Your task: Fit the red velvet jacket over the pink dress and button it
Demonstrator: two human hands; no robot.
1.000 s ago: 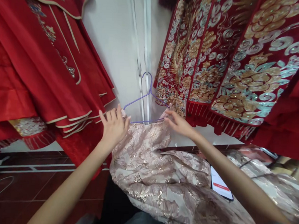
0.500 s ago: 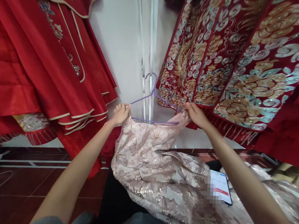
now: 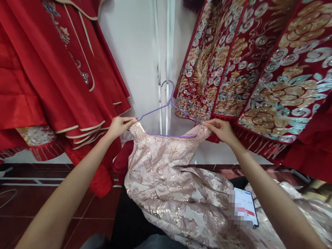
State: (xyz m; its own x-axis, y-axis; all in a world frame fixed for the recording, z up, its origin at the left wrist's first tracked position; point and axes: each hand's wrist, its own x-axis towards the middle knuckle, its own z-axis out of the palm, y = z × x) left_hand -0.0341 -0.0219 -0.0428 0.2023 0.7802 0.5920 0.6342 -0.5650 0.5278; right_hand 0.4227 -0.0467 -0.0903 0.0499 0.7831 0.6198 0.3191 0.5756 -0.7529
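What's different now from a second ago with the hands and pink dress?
Both hands moved apart and up: the left hand, flat on the fabric before, now pinches the shoulder of the pink dress at one end of the purple hanger, and the right hand pinches the other, stretching it wider. The phone and the red robes stayed put.
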